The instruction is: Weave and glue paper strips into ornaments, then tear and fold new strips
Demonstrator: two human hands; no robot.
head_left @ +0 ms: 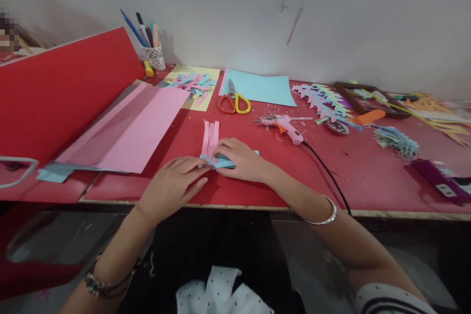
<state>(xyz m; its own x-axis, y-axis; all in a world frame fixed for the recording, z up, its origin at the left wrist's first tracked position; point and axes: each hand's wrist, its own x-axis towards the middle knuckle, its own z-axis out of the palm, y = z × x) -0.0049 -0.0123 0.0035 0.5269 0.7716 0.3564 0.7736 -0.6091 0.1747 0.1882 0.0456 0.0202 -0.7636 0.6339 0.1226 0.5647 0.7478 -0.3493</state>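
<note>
Red bench [250,193] before a pale wall [221,14]; near its front edge, pink strips [211,136] lie pointing lengthwise toward the wall, blue strips [222,162] crossing their near ends; the right hand [243,160] curls over the blue; the left hand [175,182], palm down, meets its left end; contact is partly hidden, so I cannot tell whether either grip is clamped.

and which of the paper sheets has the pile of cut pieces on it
The pale yellow sheet left of the scissors: it bears the pile, unlike the large pink sheet and the blue sheet.
</note>
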